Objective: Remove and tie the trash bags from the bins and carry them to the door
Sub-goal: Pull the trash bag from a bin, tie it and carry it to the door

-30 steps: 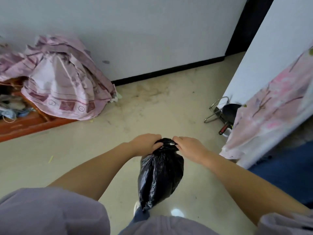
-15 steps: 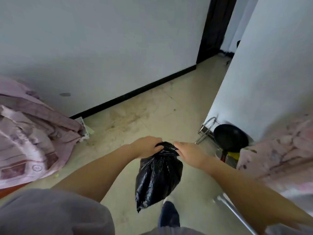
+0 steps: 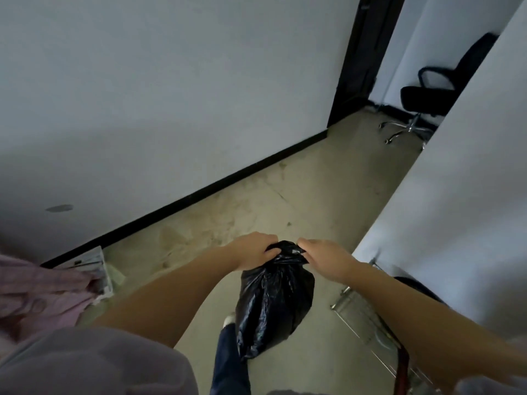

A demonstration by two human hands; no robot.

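Black trash bag (image 3: 273, 303) held up off floor (image 3: 308, 201), hanging in mid-air. Left hand (image 3: 253, 253) grips gathered neck from left — right hand (image 3: 325, 256) pinches it from right. Office chair (image 3: 427, 95) far beyond bag, pink cloth (image 3: 37, 292) left of bag.

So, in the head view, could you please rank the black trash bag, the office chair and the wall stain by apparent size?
1. black trash bag, nearest the camera
2. office chair, farther off, so its true size is unsure
3. wall stain
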